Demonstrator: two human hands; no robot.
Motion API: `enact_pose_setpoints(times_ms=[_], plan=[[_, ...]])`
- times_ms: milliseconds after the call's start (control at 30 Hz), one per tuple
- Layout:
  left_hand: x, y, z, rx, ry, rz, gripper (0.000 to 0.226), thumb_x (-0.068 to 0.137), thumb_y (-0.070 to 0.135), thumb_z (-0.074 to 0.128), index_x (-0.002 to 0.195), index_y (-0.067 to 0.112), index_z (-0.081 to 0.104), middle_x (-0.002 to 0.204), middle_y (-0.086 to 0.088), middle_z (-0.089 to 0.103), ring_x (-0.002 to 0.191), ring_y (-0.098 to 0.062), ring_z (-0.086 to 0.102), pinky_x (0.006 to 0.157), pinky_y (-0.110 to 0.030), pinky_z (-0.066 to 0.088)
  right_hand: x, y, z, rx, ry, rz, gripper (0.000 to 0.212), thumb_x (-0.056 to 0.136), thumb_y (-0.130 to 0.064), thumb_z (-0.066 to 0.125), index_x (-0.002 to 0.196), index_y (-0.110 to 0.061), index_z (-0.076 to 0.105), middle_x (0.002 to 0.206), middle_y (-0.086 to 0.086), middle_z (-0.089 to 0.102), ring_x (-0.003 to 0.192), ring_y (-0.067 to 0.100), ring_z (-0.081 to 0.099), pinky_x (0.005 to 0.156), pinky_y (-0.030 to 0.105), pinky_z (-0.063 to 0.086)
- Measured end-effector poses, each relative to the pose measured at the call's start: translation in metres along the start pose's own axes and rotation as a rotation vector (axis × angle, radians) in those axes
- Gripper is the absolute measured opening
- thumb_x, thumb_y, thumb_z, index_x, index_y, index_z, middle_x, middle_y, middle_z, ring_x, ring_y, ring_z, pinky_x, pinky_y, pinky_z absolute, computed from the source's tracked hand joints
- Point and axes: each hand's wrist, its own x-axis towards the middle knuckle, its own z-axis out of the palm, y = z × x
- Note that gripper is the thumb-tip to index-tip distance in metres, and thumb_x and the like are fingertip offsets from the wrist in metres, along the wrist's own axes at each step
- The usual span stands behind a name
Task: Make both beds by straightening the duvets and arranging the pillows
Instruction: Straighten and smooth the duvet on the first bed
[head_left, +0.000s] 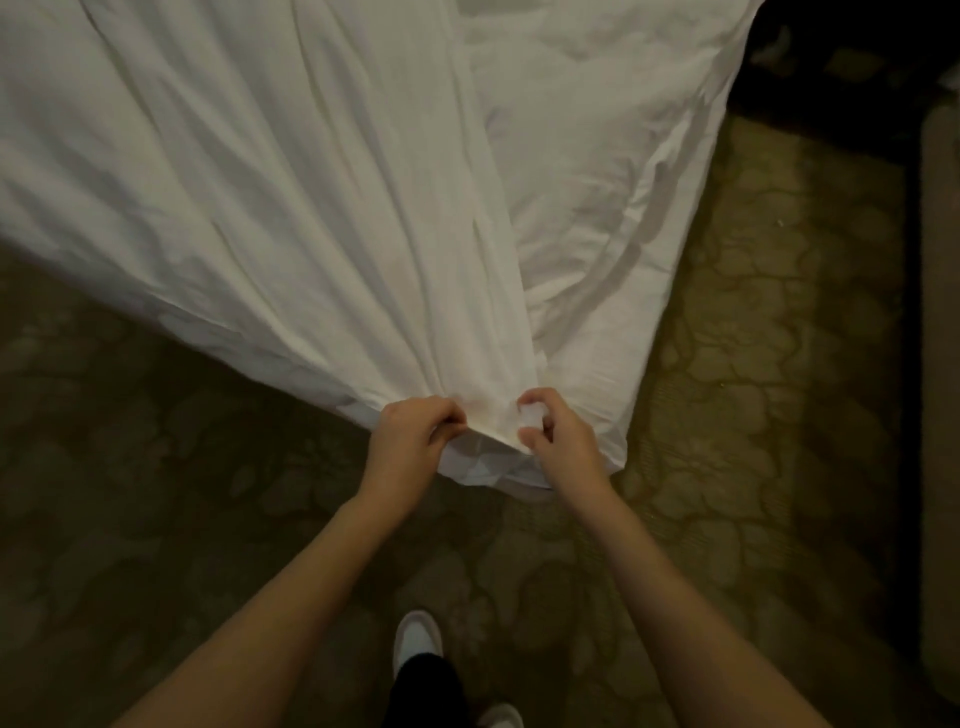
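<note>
A white duvet (322, 171) covers the bed and fills the upper part of the head view, with long creases running toward its near corner. That corner is bunched and pulled toward me above the floor. My left hand (410, 436) grips the bunched fabric on the left of the corner. My right hand (556, 441) pinches the same corner from the right, fingers curled into the cloth. The two hands are a short gap apart. No pillows are in view.
Patterned brown carpet (737, 364) surrounds the foot of the bed. My white shoe (418, 636) and dark trouser leg stand on it below my arms. A dark piece of furniture (935, 364) runs along the right edge, with a dim corner at the top right.
</note>
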Motion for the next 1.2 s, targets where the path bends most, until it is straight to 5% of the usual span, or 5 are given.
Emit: enact_pose_setpoints(times_ms=[200,533,733,933,1200], plan=[[-0.019,-0.018,0.012,-0.069,0.26,-0.158,0.018,0.089,0.024,0.064,0.106,0.018,0.066,0.108,0.005,0.056,0.102,-0.006,0.044,0.084,-0.027,0.036,0.022,0.005,-0.001,-0.198,0.049,-0.2,0.034,0.085,-0.013,0.069,0.118,-0.016,0.062,0.105,-0.001,0.039,0.087,0.013,0.047,0.081,0.023,0.041],[0.035,-0.007,-0.031,-0.502,0.662,-0.613,0.043,0.087,0.017,0.067,0.119,0.039,0.048,0.138,-0.002,0.017,0.119,-0.012,0.034,0.092,-0.014,0.038,0.116,-0.071,-0.017,-0.233,0.169,-0.529,0.04,0.083,-0.014,0.072,0.119,-0.003,0.06,0.118,0.022,0.049,0.11,0.033,0.045,0.089,0.011,0.023],[0.073,0.004,-0.036,-0.593,0.755,-0.829,0.048,0.091,0.03,0.062,0.134,0.039,0.043,0.144,-0.003,0.019,0.114,-0.009,0.029,0.097,-0.021,0.03,0.193,-0.11,-0.023,-0.342,0.064,-0.62,0.049,0.084,-0.025,0.071,0.127,-0.009,0.057,0.132,0.025,0.045,0.123,0.04,0.042,0.106,0.04,0.027],[0.098,-0.001,-0.03,-0.572,0.911,-0.9,0.049,0.091,0.02,0.064,0.136,0.031,0.047,0.125,-0.003,0.03,0.105,-0.009,0.035,0.082,-0.001,0.023,0.248,-0.134,-0.035,-0.313,-0.018,-0.65,0.052,0.087,-0.031,0.066,0.135,-0.016,0.05,0.152,0.022,0.022,0.141,0.035,0.02,0.114,0.039,0.017],[0.094,-0.009,-0.025,-0.408,0.94,-0.91,0.049,0.091,0.009,0.06,0.136,0.022,0.049,0.129,-0.011,0.037,0.104,-0.008,0.034,0.084,-0.005,0.025,0.299,-0.164,-0.028,-0.296,-0.027,-0.543,0.063,0.084,-0.038,0.069,0.14,-0.021,0.044,0.154,0.021,0.01,0.14,0.032,0.022,0.116,0.033,0.017]])
